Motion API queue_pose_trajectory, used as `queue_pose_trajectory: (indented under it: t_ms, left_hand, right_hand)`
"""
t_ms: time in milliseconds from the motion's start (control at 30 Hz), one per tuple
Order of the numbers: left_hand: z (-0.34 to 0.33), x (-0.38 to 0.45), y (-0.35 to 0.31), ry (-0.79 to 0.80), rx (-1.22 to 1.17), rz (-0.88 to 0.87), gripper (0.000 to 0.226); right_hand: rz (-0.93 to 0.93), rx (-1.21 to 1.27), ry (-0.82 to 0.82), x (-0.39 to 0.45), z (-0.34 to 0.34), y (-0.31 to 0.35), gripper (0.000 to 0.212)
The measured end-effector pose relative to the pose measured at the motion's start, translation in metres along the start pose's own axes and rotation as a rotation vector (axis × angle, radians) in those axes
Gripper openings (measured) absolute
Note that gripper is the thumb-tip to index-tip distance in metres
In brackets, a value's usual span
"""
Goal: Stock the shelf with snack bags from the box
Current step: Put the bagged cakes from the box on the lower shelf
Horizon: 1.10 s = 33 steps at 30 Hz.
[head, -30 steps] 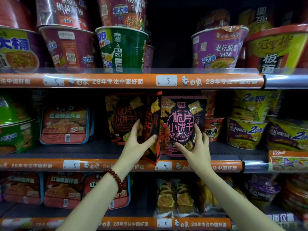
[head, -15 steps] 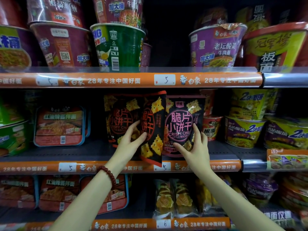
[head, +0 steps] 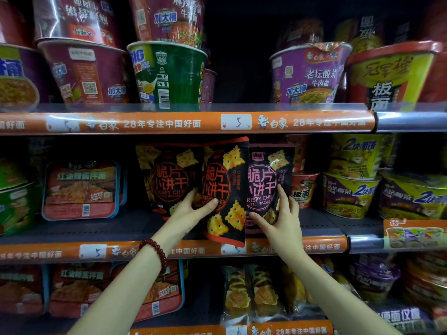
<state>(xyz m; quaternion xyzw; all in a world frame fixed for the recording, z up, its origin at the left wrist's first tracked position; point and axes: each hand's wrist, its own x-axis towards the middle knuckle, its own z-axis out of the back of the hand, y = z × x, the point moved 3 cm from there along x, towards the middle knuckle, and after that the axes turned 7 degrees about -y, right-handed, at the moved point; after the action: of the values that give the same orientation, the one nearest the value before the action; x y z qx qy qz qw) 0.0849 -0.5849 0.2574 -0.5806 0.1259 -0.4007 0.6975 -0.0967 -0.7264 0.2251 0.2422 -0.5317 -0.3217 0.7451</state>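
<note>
1. A black foil snack bag with an orange-red trim and yellow cracker pictures (head: 226, 189) stands at the front edge of the middle shelf (head: 314, 228) — its lower corner hangs over the orange price rail (head: 193, 250).
2. The left hand (head: 191, 211), a dark red bead bracelet (head: 154, 250) on its wrist, pinches this bag's left edge between thumb and fingers.
3. Behind it, to the left, stands a matching black-and-orange bag (head: 167, 180); to the right, touching it, a black bag with a pink circle label (head: 266, 184).
4. The right hand (head: 280, 221) is spread on the pink-label bag — fingers on its front, thumb at its lower left corner.
5. Red flat noodle trays (head: 79, 189) sit well apart at left; yellow-and-purple noodle bowls (head: 350, 189) fill the right; large noodle cups (head: 169, 73) line the shelf above.
</note>
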Motion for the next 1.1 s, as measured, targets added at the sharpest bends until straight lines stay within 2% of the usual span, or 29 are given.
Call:
queue_pose_trajectory:
  t_ms: [67, 167, 200, 333, 467, 733, 867, 1100]
  left_hand:
    - [-0.002, 0.000, 0.000, 0.015, -0.013, -0.005, 0.089]
    - [0.000, 0.001, 0.001, 0.027, -0.003, -0.003, 0.114]
    - [0.003, 0.004, 0.004, 0.014, -0.003, 0.003, 0.115]
    - [0.006, 0.014, 0.015, 0.015, -0.060, 0.067, 0.090]
    - [0.002, 0.013, 0.011, 0.044, -0.083, 0.033, 0.114]
    - [0.003, 0.011, 0.008, -0.006, -0.152, -0.006, 0.122]
    - [0.003, 0.011, 0.003, -0.007, -0.165, -0.017, 0.103]
    - [0.002, 0.009, 0.000, -0.069, -0.136, -0.053, 0.068]
  right_hand:
    - [-0.001, 0.000, 0.000, 0.000, 0.001, 0.001, 0.097]
    - [-0.004, -0.005, 0.001, 0.000, 0.001, 0.001, 0.097]
    - [-0.003, -0.003, 0.001, 0.000, 0.000, 0.001, 0.097]
    - [-0.002, -0.006, 0.001, 0.000, -0.001, 0.000, 0.097]
    - [0.001, -0.006, -0.001, 0.001, -0.001, 0.000, 0.097]
    - [-0.014, -0.021, 0.012, -0.001, 0.001, 0.002, 0.097]
    - [-0.021, -0.001, 0.025, -0.001, 0.003, 0.004, 0.101]
    - [-0.017, -0.009, 0.015, 0.000, 0.002, 0.002, 0.091]
